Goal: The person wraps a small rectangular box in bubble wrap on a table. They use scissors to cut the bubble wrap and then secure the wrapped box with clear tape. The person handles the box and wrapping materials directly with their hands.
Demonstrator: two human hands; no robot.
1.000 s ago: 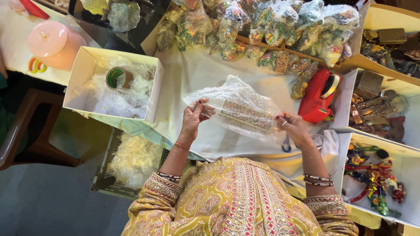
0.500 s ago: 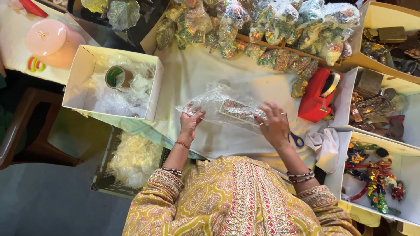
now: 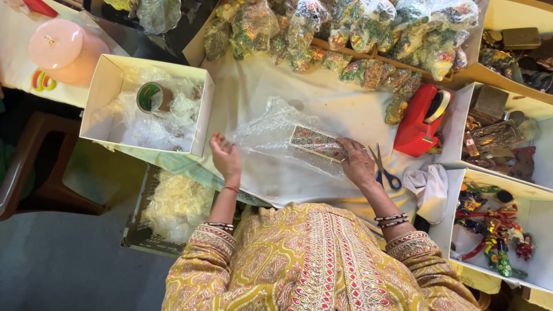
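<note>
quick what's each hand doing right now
Left hand: open, fingers on the edge of the clear plastic wrap.
Right hand: fingers pressed flat on the patterned box inside the wrap, not gripping.

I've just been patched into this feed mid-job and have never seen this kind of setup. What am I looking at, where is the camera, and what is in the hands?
There is no machine here: a person works with two bare hands, and the single camera sits on their head, looking straight down at a table covered in white cloth.

The left hand rests on the edge of a clear plastic wrap spread on the cloth. The right hand presses on a small patterned box that lies in the wrap.

Around them: blue-handled scissors beside the right hand, a red tape dispenser, a row of wrapped colourful packets along the far edge, a white carton holding a tape roll and plastic on the left, and white cartons of painted trinkets on the right.
</note>
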